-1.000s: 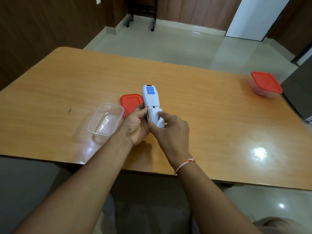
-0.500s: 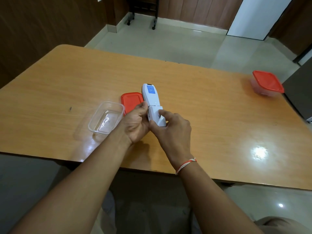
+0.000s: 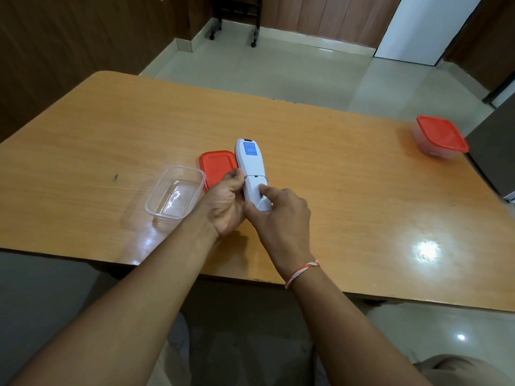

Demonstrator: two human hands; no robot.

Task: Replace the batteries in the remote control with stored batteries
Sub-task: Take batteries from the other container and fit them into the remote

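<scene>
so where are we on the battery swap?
Looks done: clear tub open and seemingly empty, its red lid beside it. In hand: left hand holds the remote face down, right hand on its back cover, which looks closed. Can't see any batteries. Left: possibly tidying; far lidded tub untouched.

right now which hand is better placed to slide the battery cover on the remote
Probably the right hand: its fingertip already presses on the battery cover at the near end of the remote. The left hand grips the remote's left side, steadying it.
</scene>
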